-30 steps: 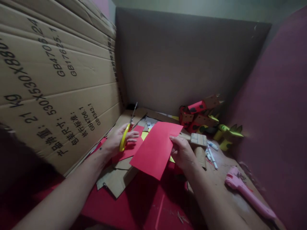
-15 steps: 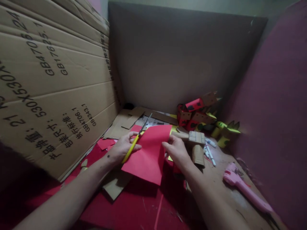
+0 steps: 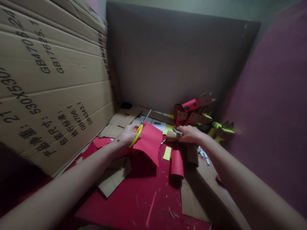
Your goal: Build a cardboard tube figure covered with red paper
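Note:
My left hand (image 3: 128, 136) is closed on yellow-handled scissors (image 3: 136, 135), their blades pointing up and away. A sheet of red paper (image 3: 151, 140) hangs from the same hand, its right part curling free. Off to the right, my right hand (image 3: 190, 134) has its fingers curled on a piece of cardboard beside a cardboard tube (image 3: 173, 136); the hand hides part of what it touches. Below it lies a red paper-covered tube (image 3: 177, 164), with a small yellow paper piece (image 3: 167, 153) to its left.
A big cardboard box (image 3: 52, 80) walls off the left side. Red and cardboard figures (image 3: 192, 110) stand at the back right, beside a yellow-green one (image 3: 223, 129). White pens (image 3: 203, 155) lie near the right forearm. Flat cardboard (image 3: 114, 180) lies at front left.
My right hand has let go of the red paper and moved right, onto the cardboard pieces. The paper now droops from my left hand, uncovering the red tube and yellow piece.

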`<state>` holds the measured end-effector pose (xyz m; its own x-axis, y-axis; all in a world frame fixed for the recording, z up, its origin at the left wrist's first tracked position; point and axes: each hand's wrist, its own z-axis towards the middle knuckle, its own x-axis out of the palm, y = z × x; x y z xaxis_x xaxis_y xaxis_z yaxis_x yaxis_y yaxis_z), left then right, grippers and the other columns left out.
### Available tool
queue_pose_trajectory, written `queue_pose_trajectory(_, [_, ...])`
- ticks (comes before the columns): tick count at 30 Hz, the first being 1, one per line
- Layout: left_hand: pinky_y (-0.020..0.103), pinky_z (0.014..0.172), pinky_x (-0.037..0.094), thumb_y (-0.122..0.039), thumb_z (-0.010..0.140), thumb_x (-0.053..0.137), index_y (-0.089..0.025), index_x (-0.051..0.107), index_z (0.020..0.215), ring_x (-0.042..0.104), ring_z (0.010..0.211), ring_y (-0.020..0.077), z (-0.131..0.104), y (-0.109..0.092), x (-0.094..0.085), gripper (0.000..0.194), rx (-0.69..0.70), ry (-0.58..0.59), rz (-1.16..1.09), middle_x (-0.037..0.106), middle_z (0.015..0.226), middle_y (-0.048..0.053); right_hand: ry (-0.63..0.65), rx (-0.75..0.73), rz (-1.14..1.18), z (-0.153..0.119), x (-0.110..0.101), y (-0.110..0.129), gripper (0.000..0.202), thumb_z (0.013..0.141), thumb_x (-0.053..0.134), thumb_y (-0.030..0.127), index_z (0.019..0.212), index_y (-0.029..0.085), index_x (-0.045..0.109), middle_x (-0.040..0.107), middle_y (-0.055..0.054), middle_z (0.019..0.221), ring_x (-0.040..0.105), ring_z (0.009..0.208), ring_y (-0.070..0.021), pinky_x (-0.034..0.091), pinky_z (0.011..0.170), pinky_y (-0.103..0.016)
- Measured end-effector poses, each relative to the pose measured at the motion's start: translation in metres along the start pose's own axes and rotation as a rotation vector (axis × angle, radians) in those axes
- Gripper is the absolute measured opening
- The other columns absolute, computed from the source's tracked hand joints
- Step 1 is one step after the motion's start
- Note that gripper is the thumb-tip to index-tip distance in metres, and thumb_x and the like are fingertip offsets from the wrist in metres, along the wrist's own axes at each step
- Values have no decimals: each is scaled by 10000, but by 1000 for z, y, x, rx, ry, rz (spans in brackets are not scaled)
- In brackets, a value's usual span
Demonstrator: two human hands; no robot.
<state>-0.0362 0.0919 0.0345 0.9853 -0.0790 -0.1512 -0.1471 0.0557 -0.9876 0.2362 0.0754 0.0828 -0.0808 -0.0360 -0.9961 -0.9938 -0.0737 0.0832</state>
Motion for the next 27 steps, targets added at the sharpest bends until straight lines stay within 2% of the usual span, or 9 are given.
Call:
queue_pose_trajectory(3, [200,410,287,5,486,675,-167,590,810,439,383,86,12,-5,8,376,27,-44,-12,506,470,-88,77,-21,-52,8,7,-5,437,587,686,241,1019,180,653,679,-165,1030,624,926,-333,426,687,-363])
queue_pose_trajectory(5, [199,415,289,15,488,662,-163,592,768,440,398,86,17,-3,15,339,34,-64,-23,495,465,-86,85,-40,-65,9,11,-11,380,604,660,231,978,167,664,682,-168,1002,635,891,-321,421,649,-345])
queue_pose_trajectory(10, [197,441,323,15,489,641,-162,602,738,474,450,89,26,4,34,308,64,-52,-93,548,529,-66,37,-125,4,3,8,-29,283,648,628,271,911,174,665,685,-120,933,629,836,-268,410,636,-310])
queue_pose_trajectory(14, [193,438,317,17,468,646,-155,595,746,449,442,79,36,-3,47,331,107,-39,-161,529,523,-76,0,-196,171,-7,-2,-41,327,697,612,296,1003,191,657,687,-66,944,616,830,-215,427,679,-283])
queue_pose_trajectory(17, [197,454,328,-6,478,663,-162,588,802,445,457,76,45,-9,61,368,152,-38,-216,532,555,-79,-7,-244,292,-11,-5,-43,407,694,635,312,1084,198,645,679,-43,991,607,863,-207,437,717,-280])
queue_pose_trajectory(22, [209,476,333,-88,529,662,-170,571,899,453,474,80,54,-9,86,390,197,-20,-292,540,596,-73,-15,-286,424,-9,-4,-39,474,661,695,338,1107,182,645,660,-41,977,585,868,-210,428,747,-302])
queue_pose_trajectory(27, [223,550,379,-162,505,707,-142,590,891,492,557,95,49,-6,94,404,243,31,-351,578,670,-45,38,-283,550,-9,-5,-38,451,634,722,319,1063,200,654,656,-18,897,578,809,-188,429,714,-294])
